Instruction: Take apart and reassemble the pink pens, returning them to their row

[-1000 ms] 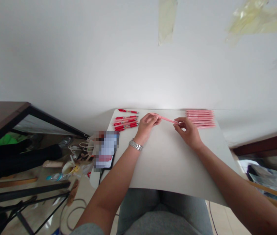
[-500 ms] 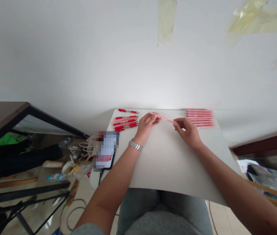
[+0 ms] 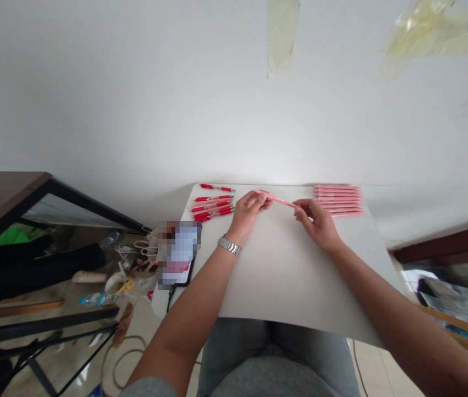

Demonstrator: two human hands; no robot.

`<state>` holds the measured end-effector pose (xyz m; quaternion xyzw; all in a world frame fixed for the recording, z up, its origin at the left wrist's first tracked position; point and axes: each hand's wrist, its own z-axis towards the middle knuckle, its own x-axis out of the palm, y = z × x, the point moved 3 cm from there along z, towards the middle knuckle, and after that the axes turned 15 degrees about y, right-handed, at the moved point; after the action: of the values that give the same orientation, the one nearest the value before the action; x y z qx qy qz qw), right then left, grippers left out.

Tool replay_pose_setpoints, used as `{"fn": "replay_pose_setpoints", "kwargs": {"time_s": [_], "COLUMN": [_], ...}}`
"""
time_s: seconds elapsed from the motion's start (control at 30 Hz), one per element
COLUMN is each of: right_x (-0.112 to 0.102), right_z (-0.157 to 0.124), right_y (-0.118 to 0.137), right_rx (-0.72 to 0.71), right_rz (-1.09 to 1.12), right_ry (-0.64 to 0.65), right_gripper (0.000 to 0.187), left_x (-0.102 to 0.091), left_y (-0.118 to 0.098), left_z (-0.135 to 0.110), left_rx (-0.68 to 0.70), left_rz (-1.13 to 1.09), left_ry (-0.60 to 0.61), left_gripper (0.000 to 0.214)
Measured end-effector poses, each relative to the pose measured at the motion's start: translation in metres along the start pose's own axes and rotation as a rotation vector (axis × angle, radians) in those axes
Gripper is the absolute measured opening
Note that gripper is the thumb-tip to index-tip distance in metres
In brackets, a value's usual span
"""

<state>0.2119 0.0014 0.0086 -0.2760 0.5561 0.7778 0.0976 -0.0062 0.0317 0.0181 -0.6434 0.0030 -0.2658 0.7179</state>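
Both my hands hold one thin pink pen sleeve (image 3: 282, 202) above the white table (image 3: 283, 275). My left hand (image 3: 249, 211), with a metal watch on the wrist, pinches its left end. My right hand (image 3: 316, 221) pinches the right end with fingers closed. A row of red pens (image 3: 213, 205) lies just left of my left hand. A stack of pink sleeves (image 3: 338, 199) lies at the far right, just beyond my right hand.
A phone (image 3: 178, 253) with a cable sits on the table's left edge. Left of the table stand a dark desk (image 3: 6, 198) and floor clutter with a cup (image 3: 113, 284). The wall is close behind the table. My knees are under the near edge.
The pink sleeve and my right hand have shifted very slightly left and up; otherwise both hands stay where they were.
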Motion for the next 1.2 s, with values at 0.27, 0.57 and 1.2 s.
{"fn": "replay_pose_setpoints", "kwargs": {"time_s": [0.27, 0.57, 1.2], "right_x": [0.0026, 0.0012, 0.0009], "right_z": [0.0015, 0.0009, -0.0003], "right_y": [-0.0107, -0.0064, -0.0024], "right_rx": [-0.025, 0.011, 0.010], "right_rz": [-0.030, -0.016, 0.027], "right_ry": [-0.055, -0.050, 0.019], "right_gripper": [0.031, 0.031, 0.037], "left_x": [-0.0044, -0.0033, -0.0028], "left_y": [0.0048, 0.0035, 0.0022], "left_z": [0.0016, 0.0015, 0.0021], "left_rx": [-0.021, -0.015, 0.025], "left_rz": [-0.022, -0.028, 0.015], "left_ry": [-0.035, -0.019, 0.001], "left_gripper": [0.035, 0.036, 0.034]}}
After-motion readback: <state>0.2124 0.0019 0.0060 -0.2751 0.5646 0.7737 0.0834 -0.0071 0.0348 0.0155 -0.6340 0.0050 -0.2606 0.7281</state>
